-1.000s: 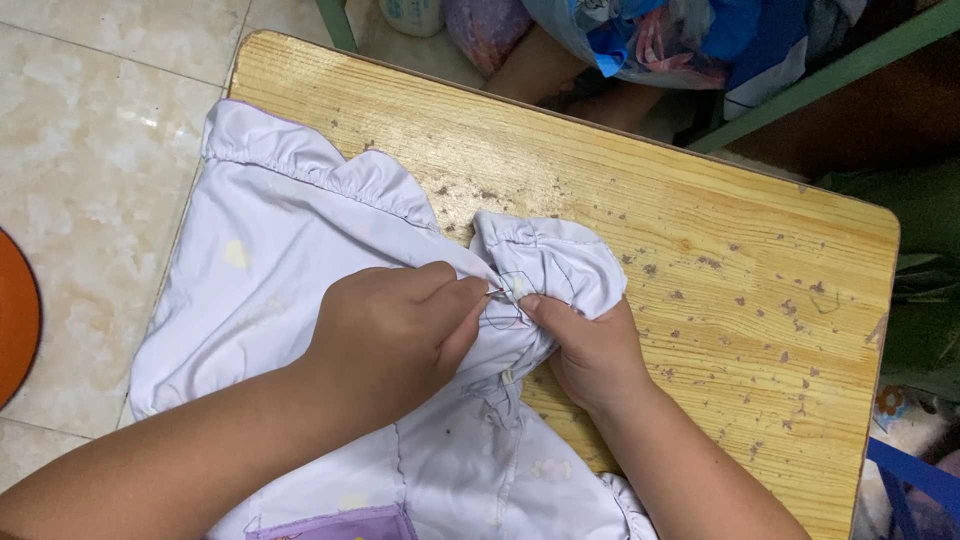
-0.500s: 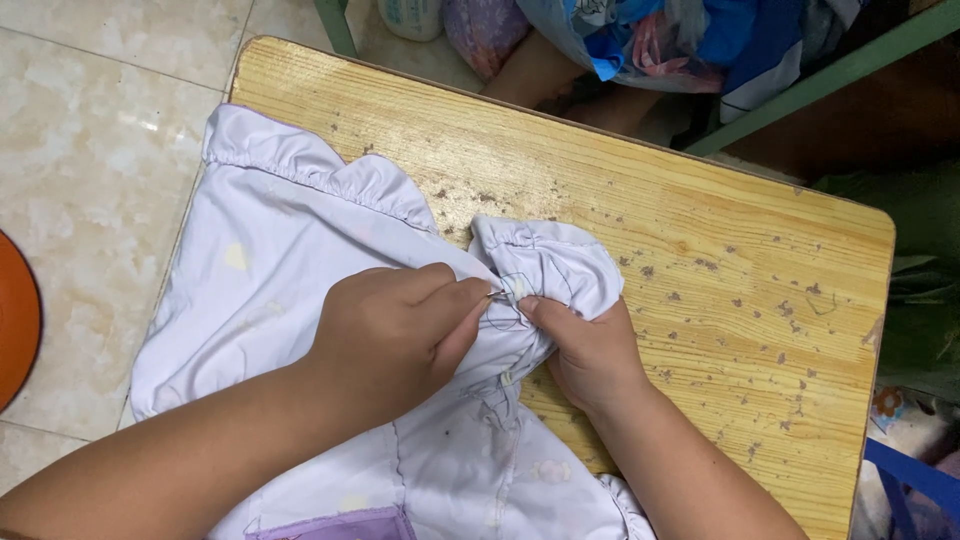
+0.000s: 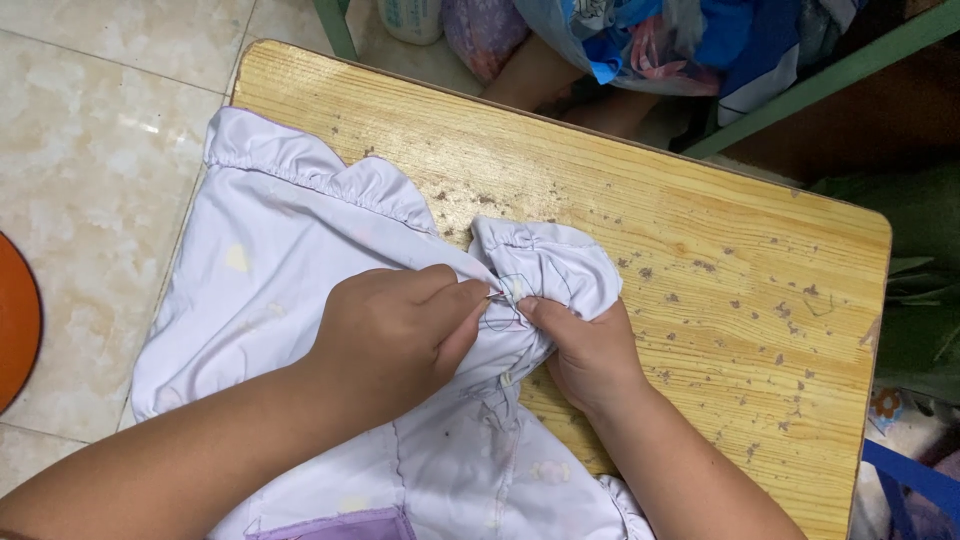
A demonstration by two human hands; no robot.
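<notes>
Two hands met on the pale lilac cotton garment [image 3: 300, 250] lying on the worn wooden tabletop [image 3: 700, 250]: left hand [image 3: 395, 335] grip pinched a needle, right hand [image 3: 590, 350] clamped bunched fabric; positions were unchanged from before, suggesting stitching continued.

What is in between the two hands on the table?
In the head view, a bunched fold of the pale lilac garment lies between the left hand and the right hand, with a loop of dark thread on it.
</notes>
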